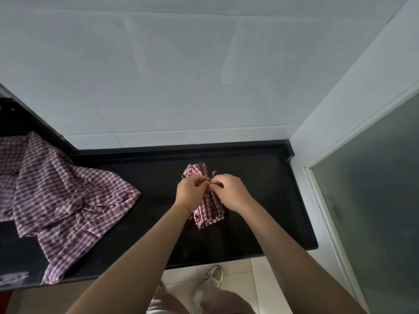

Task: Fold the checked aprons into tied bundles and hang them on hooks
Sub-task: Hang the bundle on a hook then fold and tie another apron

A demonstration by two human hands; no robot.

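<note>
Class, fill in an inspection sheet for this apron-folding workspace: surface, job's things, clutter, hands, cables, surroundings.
Surface: black countertop with a raised edge, set against the wall.
Job's things: folded apron bundle lying on the countertop under the hands; unfolded checked aprons heaped at the left, one edge hanging over the front.
Clutter: nothing seen.
Hands: left hand and right hand meet over the bundle, each pinching the apron tie; a thin orange bracelet on the left wrist.
Cables: nothing seen.
Surroundings: pale tiled wall behind; frosted glass door at the right; tiled floor and a white shoe below.
</note>
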